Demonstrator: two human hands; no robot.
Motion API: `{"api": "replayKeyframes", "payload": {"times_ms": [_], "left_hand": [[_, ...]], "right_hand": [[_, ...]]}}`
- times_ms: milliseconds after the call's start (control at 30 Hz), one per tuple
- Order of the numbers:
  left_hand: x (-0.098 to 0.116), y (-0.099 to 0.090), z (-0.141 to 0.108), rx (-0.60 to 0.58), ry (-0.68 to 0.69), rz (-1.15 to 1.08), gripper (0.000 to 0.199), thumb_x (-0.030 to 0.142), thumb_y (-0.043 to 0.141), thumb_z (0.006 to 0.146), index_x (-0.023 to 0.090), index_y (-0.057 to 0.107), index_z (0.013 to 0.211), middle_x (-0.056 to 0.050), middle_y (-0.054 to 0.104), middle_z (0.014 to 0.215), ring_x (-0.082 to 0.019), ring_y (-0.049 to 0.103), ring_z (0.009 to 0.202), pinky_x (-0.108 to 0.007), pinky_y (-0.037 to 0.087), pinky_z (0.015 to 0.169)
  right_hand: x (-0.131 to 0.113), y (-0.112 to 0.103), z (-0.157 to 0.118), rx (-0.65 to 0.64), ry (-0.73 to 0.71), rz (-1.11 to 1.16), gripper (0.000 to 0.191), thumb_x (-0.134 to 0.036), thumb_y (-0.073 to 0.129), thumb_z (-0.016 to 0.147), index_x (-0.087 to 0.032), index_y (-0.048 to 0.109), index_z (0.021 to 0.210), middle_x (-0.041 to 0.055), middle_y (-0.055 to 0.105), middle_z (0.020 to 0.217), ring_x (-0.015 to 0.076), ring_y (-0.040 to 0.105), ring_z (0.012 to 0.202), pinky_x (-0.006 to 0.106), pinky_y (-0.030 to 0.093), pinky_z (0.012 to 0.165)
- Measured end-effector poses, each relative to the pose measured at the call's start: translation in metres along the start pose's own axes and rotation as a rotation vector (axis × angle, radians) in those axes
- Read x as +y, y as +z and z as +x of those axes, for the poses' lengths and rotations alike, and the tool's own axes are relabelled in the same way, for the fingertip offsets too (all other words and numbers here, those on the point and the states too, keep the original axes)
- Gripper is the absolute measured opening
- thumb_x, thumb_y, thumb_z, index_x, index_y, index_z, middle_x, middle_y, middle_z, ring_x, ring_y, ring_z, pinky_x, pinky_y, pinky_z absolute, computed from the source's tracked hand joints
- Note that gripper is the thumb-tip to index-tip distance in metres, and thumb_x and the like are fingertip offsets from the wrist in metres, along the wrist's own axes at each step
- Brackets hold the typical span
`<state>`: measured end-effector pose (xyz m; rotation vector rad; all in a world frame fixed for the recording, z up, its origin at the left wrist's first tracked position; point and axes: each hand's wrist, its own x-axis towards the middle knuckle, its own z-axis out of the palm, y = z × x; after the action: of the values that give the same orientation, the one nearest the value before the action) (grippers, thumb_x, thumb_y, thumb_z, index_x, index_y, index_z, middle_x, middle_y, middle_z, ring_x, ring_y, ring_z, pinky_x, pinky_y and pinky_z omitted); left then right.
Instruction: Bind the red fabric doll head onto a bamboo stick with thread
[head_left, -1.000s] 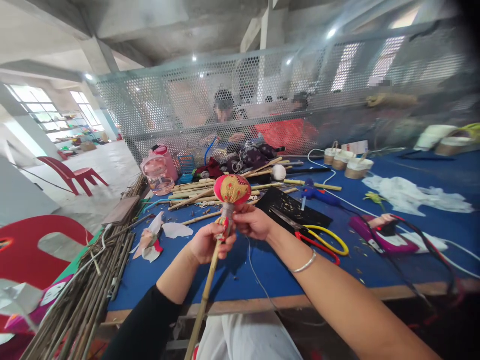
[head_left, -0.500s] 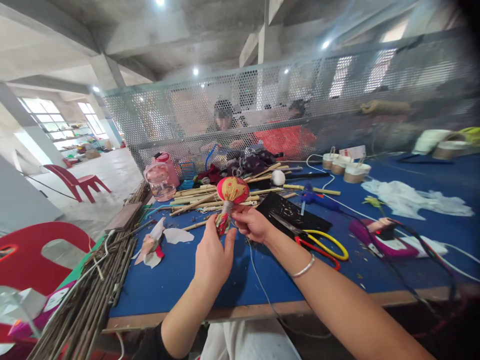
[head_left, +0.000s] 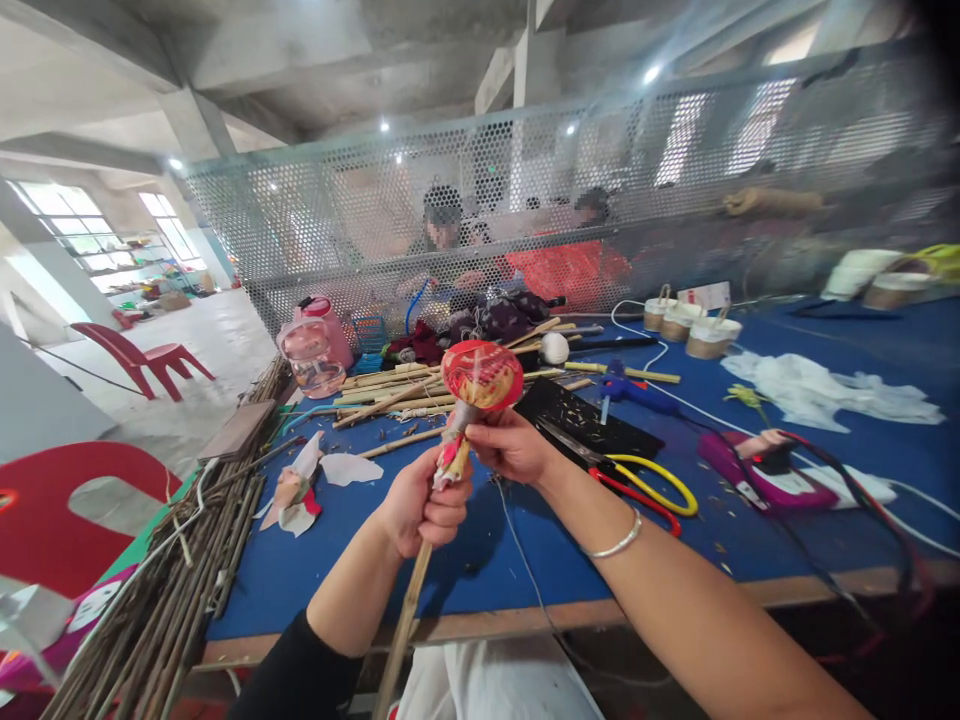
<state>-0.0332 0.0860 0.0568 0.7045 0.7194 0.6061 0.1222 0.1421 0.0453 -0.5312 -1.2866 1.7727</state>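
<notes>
A round, fabric-covered ball [head_left: 480, 375] in red and yellow patterned cloth sits on the end of a wooden stick [head_left: 409, 605]. Grey thread [head_left: 466, 414] is wound around its neck, and gathered cloth ends [head_left: 452, 462] stick out below. My left hand [head_left: 426, 505] is closed around the stick, just under the cloth ends. At the neck, my right hand [head_left: 514, 445] pinches with thumb and fingers; a pale thread runs down from beneath it across the table edge. Its fingertips are partly hidden behind the neck.
Scissors [head_left: 645, 485] with red and yellow handles and a blue glue gun [head_left: 634, 392] lie on the right. Fabric scraps [head_left: 300, 490] and bundled sticks [head_left: 161, 590] are on the left. A perforated metal screen [head_left: 337, 230] stands behind, with people beyond it.
The ball has tipped and turned, showing more red cloth. My left hand has shifted down and closed around the stick, which now shows below it. My right hand stays at the neck.
</notes>
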Motion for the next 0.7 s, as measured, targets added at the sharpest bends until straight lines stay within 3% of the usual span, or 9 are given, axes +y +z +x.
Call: {"api": "replayKeyframes", "payload": {"times_ms": [67,133,200,233,433,533,700], "left_hand": [[0.003,-0.005,0.007,0.175,0.123,0.072,0.035,0.049,0.047,0.081,0.018,0.047,0.066,0.006,0.039,0.047,-0.005,0.032,0.033,-0.015,0.027,0.033],[0.009,-0.008,0.012,0.454,0.378,0.219,0.031,0.047,0.05,0.082,0.017,0.055,0.085,0.0,0.057,0.066,-0.011,0.054,0.054,-0.02,0.043,0.049],[0.016,-0.005,0.016,0.646,0.622,0.39,0.035,0.046,0.051,0.083,0.018,0.055,0.103,-0.005,0.063,0.088,-0.015,0.06,0.075,-0.023,0.046,0.063],[0.019,-0.002,0.018,0.676,0.686,0.477,0.038,0.046,0.052,0.083,0.018,0.054,0.108,-0.006,0.063,0.093,-0.016,0.06,0.079,-0.024,0.046,0.065],[0.006,0.011,0.027,0.552,0.637,0.794,0.03,0.044,0.052,0.083,0.017,0.056,0.095,-0.002,0.059,0.075,-0.014,0.053,0.061,-0.023,0.04,0.055],[-0.005,0.003,0.029,0.588,0.585,0.8,0.029,0.046,0.045,0.086,0.017,0.053,0.084,0.001,0.053,0.066,-0.01,0.045,0.053,-0.022,0.035,0.05],[-0.006,-0.008,0.023,0.582,0.525,0.61,0.032,0.051,0.04,0.087,0.02,0.045,0.08,0.007,0.037,0.054,-0.006,0.032,0.041,-0.018,0.023,0.039]], "right_hand": [[0.003,-0.003,0.004,0.059,0.007,0.018,0.032,-0.037,0.078,0.058,-0.015,0.058,0.07,-0.011,0.032,0.042,0.0017,0.016,0.035,0.022,0.005,0.036],[0.005,-0.003,0.008,0.113,0.025,0.009,0.032,-0.036,0.079,0.057,-0.015,0.056,0.065,-0.0113,0.032,0.04,0.0018,0.015,0.033,0.023,0.004,0.035],[0.007,-0.001,0.011,0.133,0.028,-0.004,0.032,-0.036,0.079,0.057,-0.016,0.055,0.066,-0.0114,0.034,0.039,0.0018,0.015,0.033,0.023,0.006,0.036],[0.008,0.001,0.011,0.134,0.021,-0.006,0.033,-0.036,0.079,0.057,-0.016,0.055,0.067,-0.0112,0.035,0.04,0.0018,0.017,0.033,0.022,0.008,0.036],[0.01,0.012,0.01,0.181,-0.04,-0.056,0.031,-0.036,0.077,0.058,-0.015,0.057,0.07,-0.0083,0.045,0.045,0.004,0.025,0.037,0.023,0.021,0.04],[0.007,0.013,0.008,0.252,0.014,-0.11,0.031,-0.038,0.075,0.061,-0.015,0.056,0.071,-0.0099,0.038,0.041,0.004,0.021,0.036,0.023,0.016,0.039],[0.002,0.013,0.006,0.208,0.023,-0.218,0.031,-0.04,0.072,0.064,-0.014,0.058,0.075,-0.0092,0.042,0.044,0.0033,0.023,0.036,0.023,0.014,0.039]]}}
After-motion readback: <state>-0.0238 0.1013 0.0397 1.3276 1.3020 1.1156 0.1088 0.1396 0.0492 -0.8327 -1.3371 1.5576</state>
